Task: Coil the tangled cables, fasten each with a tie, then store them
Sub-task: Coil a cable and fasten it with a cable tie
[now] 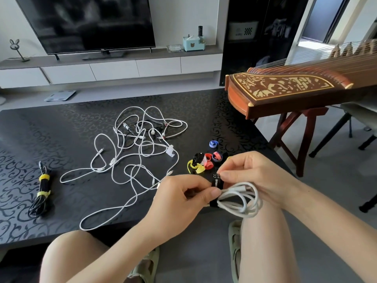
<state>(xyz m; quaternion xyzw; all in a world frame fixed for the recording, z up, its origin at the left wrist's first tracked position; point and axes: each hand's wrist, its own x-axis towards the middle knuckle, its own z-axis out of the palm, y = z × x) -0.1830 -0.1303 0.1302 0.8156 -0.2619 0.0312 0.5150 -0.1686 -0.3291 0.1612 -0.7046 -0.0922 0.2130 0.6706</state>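
Note:
My left hand (pixel 181 198) grips a coiled white cable (pixel 241 199) at its bundled middle, thumb pressed on the coil. A black tie (pixel 216 183) wraps around that coil; my right hand (pixel 253 174) pinches the tie's free end above it. Both hands hover over the table's near right edge. A tangle of white and dark cables (pixel 138 148) lies spread on the black table (pixel 40 135). At the left lies a coiled black cable (pixel 41 193) bound with two yellow ties. A pile of coloured ties (pixel 204 161) sits just beyond my hands.
A wooden zither (pixel 285 90) on a stand juts over the table's right corner. Behind the table are a TV (pixel 87 23) and a low white cabinet (pixel 114 68). My knees and sandalled feet are below the table edge.

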